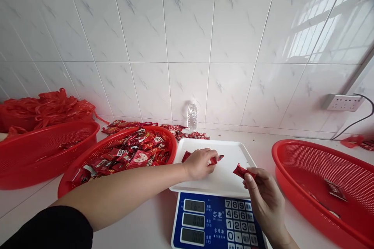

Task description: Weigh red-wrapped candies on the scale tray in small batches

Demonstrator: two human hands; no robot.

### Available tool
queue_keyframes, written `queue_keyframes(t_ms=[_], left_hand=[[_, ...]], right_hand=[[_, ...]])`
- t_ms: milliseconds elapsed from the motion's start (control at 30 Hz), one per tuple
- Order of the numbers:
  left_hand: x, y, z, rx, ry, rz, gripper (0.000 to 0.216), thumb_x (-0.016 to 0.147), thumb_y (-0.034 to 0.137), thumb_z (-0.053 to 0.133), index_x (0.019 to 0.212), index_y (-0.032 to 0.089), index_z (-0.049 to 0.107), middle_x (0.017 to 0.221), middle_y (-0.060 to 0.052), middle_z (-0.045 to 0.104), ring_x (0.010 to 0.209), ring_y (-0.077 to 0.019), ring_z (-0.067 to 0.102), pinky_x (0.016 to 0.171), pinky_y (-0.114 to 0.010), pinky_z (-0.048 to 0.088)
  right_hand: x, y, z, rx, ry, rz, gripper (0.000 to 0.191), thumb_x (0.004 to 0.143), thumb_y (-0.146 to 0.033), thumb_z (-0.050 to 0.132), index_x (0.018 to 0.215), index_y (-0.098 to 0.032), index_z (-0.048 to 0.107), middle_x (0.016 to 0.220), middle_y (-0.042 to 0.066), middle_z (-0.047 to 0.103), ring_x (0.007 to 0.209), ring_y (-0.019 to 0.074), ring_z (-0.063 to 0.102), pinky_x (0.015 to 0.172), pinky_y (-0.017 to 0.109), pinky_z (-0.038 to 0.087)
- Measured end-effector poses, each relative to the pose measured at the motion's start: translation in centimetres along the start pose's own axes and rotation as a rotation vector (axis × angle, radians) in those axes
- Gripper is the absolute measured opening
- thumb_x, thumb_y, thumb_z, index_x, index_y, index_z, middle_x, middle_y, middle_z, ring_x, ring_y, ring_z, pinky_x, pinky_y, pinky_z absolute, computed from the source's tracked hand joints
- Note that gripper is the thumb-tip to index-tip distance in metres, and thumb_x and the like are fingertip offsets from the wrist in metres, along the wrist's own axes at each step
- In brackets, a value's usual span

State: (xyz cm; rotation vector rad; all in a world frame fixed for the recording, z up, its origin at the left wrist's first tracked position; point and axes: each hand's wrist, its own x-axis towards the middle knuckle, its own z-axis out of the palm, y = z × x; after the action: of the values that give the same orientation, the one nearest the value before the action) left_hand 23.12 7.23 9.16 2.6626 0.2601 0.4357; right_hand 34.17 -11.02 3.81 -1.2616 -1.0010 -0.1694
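Observation:
My left hand point(201, 164) reaches over the white pan point(230, 149) of a digital scale point(216, 218), its fingers closed on a small red candy packet point(216, 160). Another red packet point(186, 156) shows beside that hand's wrist, partly hidden. To the right, my right hand point(264, 190) pinches a red candy packet point(243, 171) between thumb and fingers above the pan's right edge. Left of the scale, a red perforated basket point(172, 140) is heaped with red wrapped candy packets point(140, 148); my left forearm passes across its near side.
At right stands a red basket point(280, 163) with a few packets inside. Another red basket point(17, 171) and red plastic bags point(46, 107) are at far left. A clear bottle point(192, 116) and loose packets point(195, 135) lie along the tiled wall. A power strip point(344, 102) hangs at right.

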Motion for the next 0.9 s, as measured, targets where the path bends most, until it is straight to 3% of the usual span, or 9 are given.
queue_keyframes(t_ms=[167, 300, 367, 467, 567, 733, 900], left_hand=[[1.1, 1.3, -3.0, -0.101, 0.15, -0.144, 0.016, 0.081, 0.02, 0.055, 0.097, 0.022, 0.056, 0.082, 0.002, 0.064, 0.077, -0.0172, 0.061, 0.071, -0.027, 0.046], [0.1, 1.0, -5.4, -0.042, 0.062, -0.186, 0.049, 0.08, 0.018, 0.055, 0.128, 0.025, 0.05, 0.093, 0.0, 0.068, 0.084, -0.0193, 0.064, 0.078, -0.029, 0.047], [-0.8, 0.3, -5.8, 0.029, -0.013, -0.191, 0.05, 0.08, 0.018, 0.057, 0.129, 0.025, 0.054, 0.107, -0.004, 0.068, 0.099, -0.0229, 0.063, 0.088, -0.032, 0.046], [-2.1, -1.0, -5.4, 0.124, -0.128, -0.191, 0.038, 0.079, 0.02, 0.061, 0.117, 0.022, 0.065, 0.118, -0.009, 0.063, 0.116, -0.028, 0.054, 0.097, -0.036, 0.042], [-2.8, -1.9, -4.6, 0.162, -0.206, -0.169, 0.037, 0.081, 0.033, 0.066, 0.117, 0.024, 0.065, 0.122, -0.009, 0.061, 0.12, -0.0298, 0.05, 0.102, -0.042, 0.038], [-2.9, -2.0, -3.7, 0.239, -0.245, -0.179, 0.05, 0.081, 0.051, 0.065, 0.124, 0.027, 0.06, 0.125, -0.01, 0.059, 0.116, -0.0313, 0.053, 0.096, -0.043, 0.041], [-3.0, -0.7, -3.1, 0.335, -0.172, -0.204, 0.082, 0.079, 0.071, 0.054, 0.144, 0.024, 0.041, 0.128, -0.016, 0.056, 0.118, -0.0371, 0.049, 0.093, -0.049, 0.041]], right_hand=[[0.1, -0.3, 0.0, 0.0, -0.005, -0.009, 0.008, 0.093, -0.026, 0.056, 0.1, -0.025, 0.059, 0.081, -0.001, 0.061, 0.065, 0.0102, 0.058, 0.06, 0.023, 0.05], [0.0, 0.0, -0.1, -0.002, -0.001, 0.002, 0.009, 0.093, -0.027, 0.057, 0.101, -0.025, 0.059, 0.084, 0.0, 0.061, 0.067, 0.0106, 0.059, 0.061, 0.024, 0.051], [-0.1, 0.2, -0.1, 0.0, -0.01, 0.008, 0.01, 0.093, -0.027, 0.057, 0.103, -0.025, 0.059, 0.085, 0.0, 0.06, 0.068, 0.0109, 0.059, 0.062, 0.025, 0.051], [-0.2, 0.4, -0.2, -0.012, -0.026, 0.018, 0.01, 0.093, -0.027, 0.057, 0.102, -0.024, 0.059, 0.084, 0.0, 0.059, 0.068, 0.0112, 0.058, 0.062, 0.026, 0.05], [-0.3, 0.6, -0.4, -0.021, -0.035, 0.021, 0.01, 0.093, -0.028, 0.057, 0.101, -0.024, 0.059, 0.083, 0.0, 0.06, 0.068, 0.0114, 0.057, 0.062, 0.026, 0.05], [-0.3, 0.6, -0.3, -0.051, -0.033, 0.033, 0.011, 0.093, -0.031, 0.057, 0.101, -0.024, 0.059, 0.082, 0.0, 0.061, 0.067, 0.0117, 0.058, 0.061, 0.026, 0.05], [-0.2, 0.3, -0.1, -0.069, -0.03, 0.044, 0.012, 0.093, -0.032, 0.057, 0.101, -0.024, 0.06, 0.082, 0.0, 0.063, 0.066, 0.0116, 0.061, 0.061, 0.025, 0.051]])
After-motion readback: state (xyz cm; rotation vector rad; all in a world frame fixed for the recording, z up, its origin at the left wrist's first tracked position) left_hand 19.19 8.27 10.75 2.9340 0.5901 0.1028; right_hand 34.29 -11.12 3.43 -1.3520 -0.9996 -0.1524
